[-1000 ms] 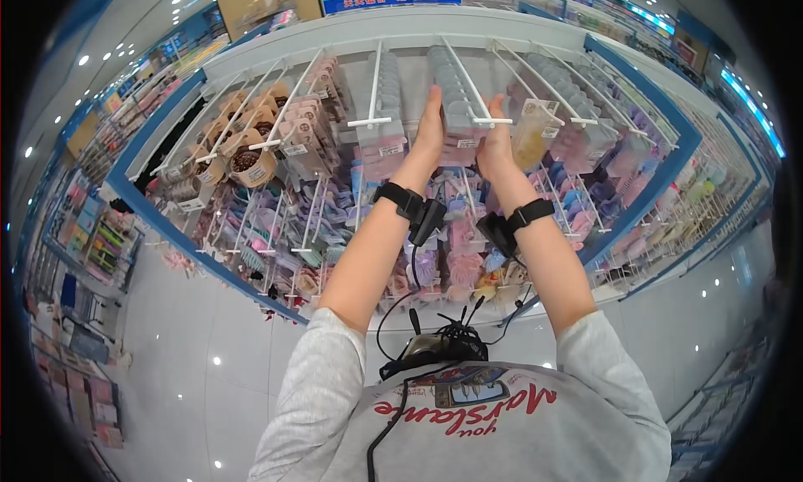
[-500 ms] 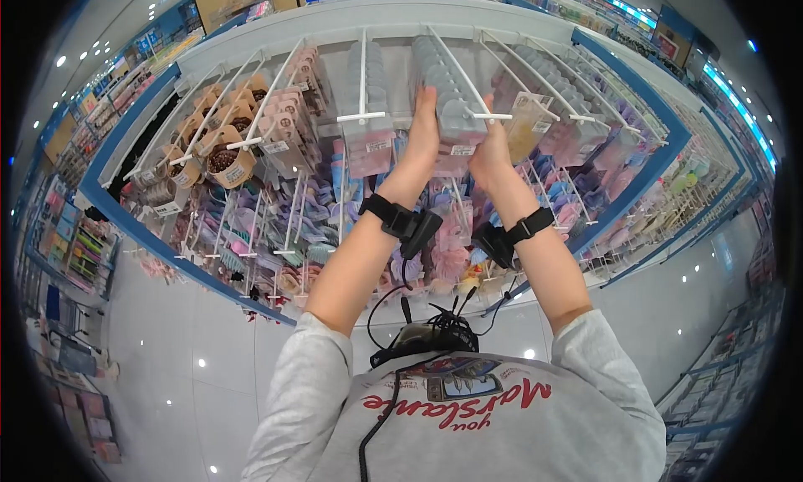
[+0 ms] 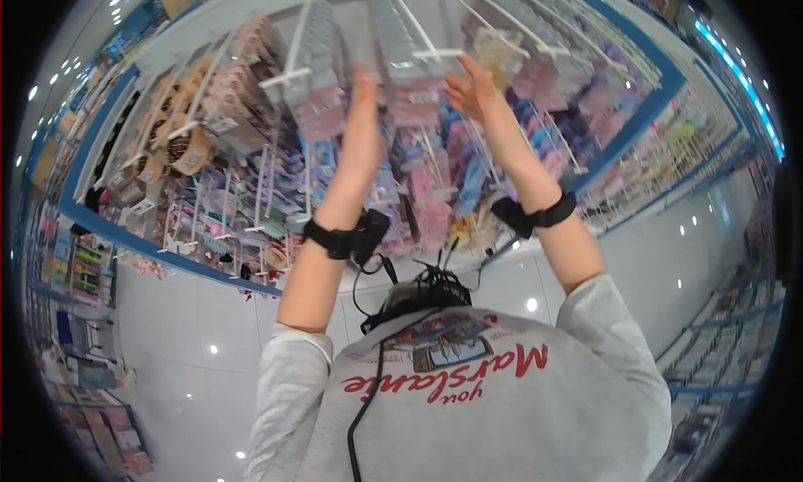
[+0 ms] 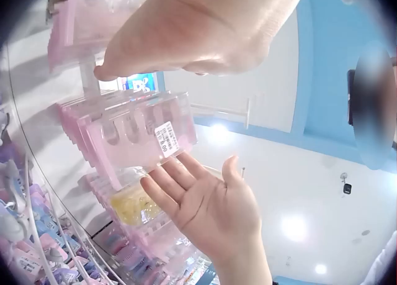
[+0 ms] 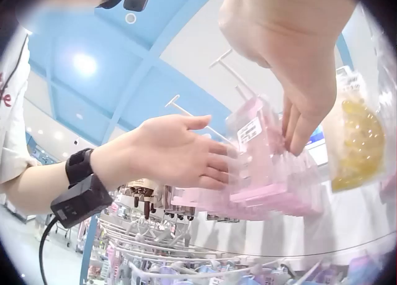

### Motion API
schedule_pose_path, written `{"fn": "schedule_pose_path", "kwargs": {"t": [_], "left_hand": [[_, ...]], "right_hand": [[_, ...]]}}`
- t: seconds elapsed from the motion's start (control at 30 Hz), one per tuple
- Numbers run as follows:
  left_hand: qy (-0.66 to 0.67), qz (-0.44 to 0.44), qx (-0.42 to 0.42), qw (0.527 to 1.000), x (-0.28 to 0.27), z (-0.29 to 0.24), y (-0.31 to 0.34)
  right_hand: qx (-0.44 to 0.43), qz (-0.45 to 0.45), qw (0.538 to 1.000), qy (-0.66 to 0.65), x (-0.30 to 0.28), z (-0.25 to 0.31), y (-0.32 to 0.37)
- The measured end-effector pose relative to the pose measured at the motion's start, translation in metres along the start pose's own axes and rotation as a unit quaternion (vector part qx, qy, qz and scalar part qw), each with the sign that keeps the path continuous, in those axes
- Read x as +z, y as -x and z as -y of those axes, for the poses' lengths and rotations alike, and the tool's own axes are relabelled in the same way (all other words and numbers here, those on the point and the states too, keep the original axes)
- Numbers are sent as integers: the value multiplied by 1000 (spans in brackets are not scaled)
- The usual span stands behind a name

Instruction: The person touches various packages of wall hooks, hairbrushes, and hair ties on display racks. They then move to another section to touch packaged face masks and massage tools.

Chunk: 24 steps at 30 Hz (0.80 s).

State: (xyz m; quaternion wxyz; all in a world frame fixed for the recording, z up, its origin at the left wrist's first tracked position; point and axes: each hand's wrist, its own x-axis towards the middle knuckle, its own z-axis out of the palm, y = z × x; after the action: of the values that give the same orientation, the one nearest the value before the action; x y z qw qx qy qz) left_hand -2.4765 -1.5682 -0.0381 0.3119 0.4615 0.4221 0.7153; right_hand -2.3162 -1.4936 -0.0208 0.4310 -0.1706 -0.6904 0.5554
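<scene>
A row of clear packs with pink lower parts [image 3: 414,95] hangs from a white hook in front of me. Its front pack [image 4: 130,145] carries a white price label. To the left of this row is my left hand [image 3: 361,139], palm facing the packs and fingers straight. On the other side, my right hand [image 3: 478,95] is spread with its fingertips close to the front pack's edge. Both palms face inward with the row between them. In the right wrist view, the left fingers [image 5: 217,167] are beside the front pack, and the right fingers point down along its far side.
Left of the row hang more pink packs [image 3: 318,110] and brown round items on cards [image 3: 188,147]. A yellow pack [image 5: 360,142] hangs to the right. Hook ends [image 3: 439,55] jut toward me. Blue rack edges [image 3: 619,147] bound the display; colourful small goods hang below.
My hands have drawn apart and away from the sides of the pack row, the left hand moving left. The head view has tilted lower, so the rack sits higher in it.
</scene>
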Motion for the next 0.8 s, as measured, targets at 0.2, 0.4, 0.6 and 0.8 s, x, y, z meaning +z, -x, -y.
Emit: {"fn": "schedule_pose_path", "kwargs": {"t": [0.2,0.4,0.6,0.8], "left_hand": [[-62,-5,33,998,-16,-17,53],[-80,-18,48,996,-27,-32,80],[-60,-37,59,996,-39,-35,92],[-83,-45,55,994,-47,-44,108]], "right_hand": [[-101,108,981,124,-81,4,11],[45,131,971,195,-141,-10,35],[57,134,979,145,-143,-24,58],[247,367,887,134,-125,-64,96]]}}
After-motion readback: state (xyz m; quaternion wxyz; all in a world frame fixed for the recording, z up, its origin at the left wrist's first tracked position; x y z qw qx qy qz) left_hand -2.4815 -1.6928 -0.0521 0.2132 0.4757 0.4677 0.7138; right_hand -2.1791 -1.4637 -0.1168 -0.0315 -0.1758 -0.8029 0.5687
